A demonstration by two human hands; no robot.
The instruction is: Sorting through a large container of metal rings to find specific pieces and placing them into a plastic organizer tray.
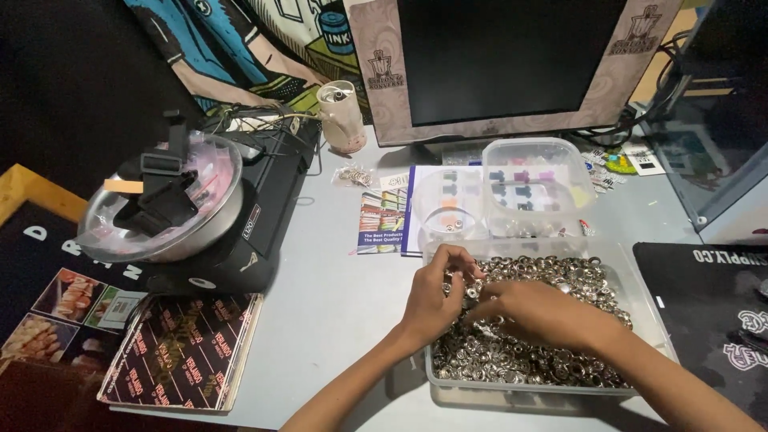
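A clear plastic tray [448, 378] on the grey table is full of small silver metal rings [560, 352]. My left hand [433, 298] hovers over the tray's left side with its fingers curled on a few rings at the fingertips. My right hand [538, 310] lies over the middle of the heap, fingers bent towards the left hand. The two sets of fingertips meet around a small shiny piece [474, 290]. What exactly each finger pinches is hidden.
A small clear round cup [445, 210] and a clear box [534, 186] with coloured bits stand behind the tray. A monitor [504, 64] is at the back. A clear bowl [164, 200] sits on a black device at left. Booklets [184, 348] lie front left, a black mat [712, 320] at right.
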